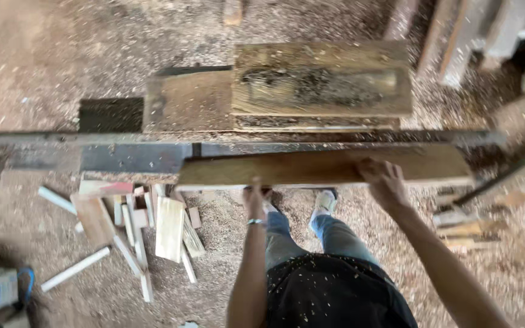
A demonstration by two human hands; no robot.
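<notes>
Wooden plank [311, 167] under both hands, lying lengthwise on the dark metal machine bed [123, 157]. Right hand [385, 181] lies on its top face, fingers curled over the wood. Left hand [254, 200] grips the near edge; finger spread cannot be told. Beyond the plank sits a worn wooden block [322, 79]. Offcuts [153, 228] lie scattered on the sawdust floor [518, 273].

under the fingers of the right hand [386, 182] lies a matt, rough-sawn wooden plank [311, 167]; beyond the fingertips, a dull dark metal rail [123, 138] dusted with sawdust.
</notes>
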